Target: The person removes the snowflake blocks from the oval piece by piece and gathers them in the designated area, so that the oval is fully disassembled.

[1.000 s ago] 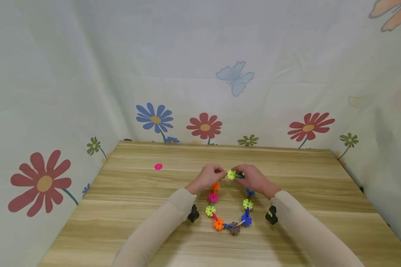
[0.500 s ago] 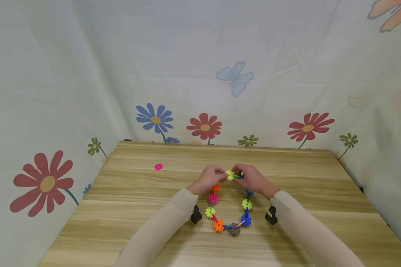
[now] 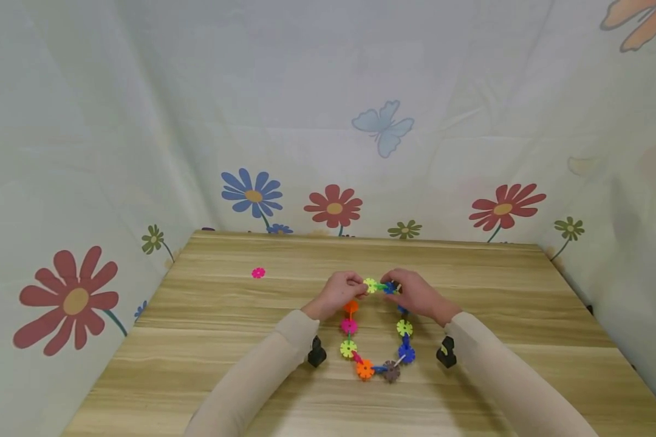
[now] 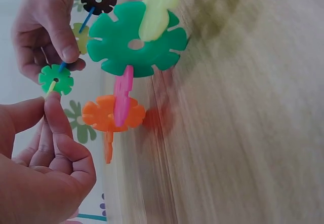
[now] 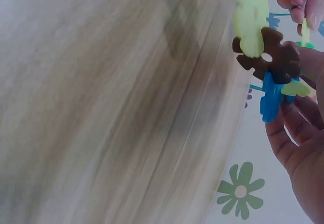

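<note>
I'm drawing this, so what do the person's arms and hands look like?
Long, pale beige sleeves reach the wrists. Both hands are bare, without gloves. A black, blocky gadget shows by each wrist; the right one has a small yellowish mark.

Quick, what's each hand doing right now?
Left hand: closed, pinching a yellow flower piece.
Right hand: closed, holding a blue flower piece.

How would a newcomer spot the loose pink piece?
Start at the wooden table and go to its far-left area. There, left of the left hand, lies a small, bright pink flower-shaped disc. It sits alone, while the other discs are linked in a multicoloured chain.
</note>
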